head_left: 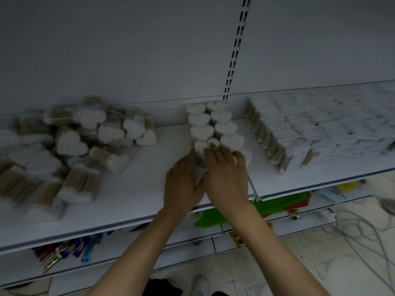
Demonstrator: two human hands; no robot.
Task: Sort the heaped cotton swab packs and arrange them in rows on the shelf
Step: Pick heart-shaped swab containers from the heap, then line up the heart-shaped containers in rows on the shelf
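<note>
Heart-shaped cotton swab packs lie heaped [70, 144] on the left of the white shelf [136, 184]. In the middle, two rows of upright heart packs [210, 124] run from the back panel toward the front. My left hand [181, 184] grips the side of the front pack of the left row [199, 154]. My right hand [226, 178] lies over the front of the rows, fingers spread and curled on that pack's top and on the right row's front pack [246, 155]. The hands hide most of both packs.
Flat packs of swabs [299, 133] stand in neat rows on the right shelf section. A slotted upright [235, 52] divides the back panel. Lower shelves hold coloured packets [70, 248] and green and red items [277, 201]. Cables [359, 229] lie on the tiled floor.
</note>
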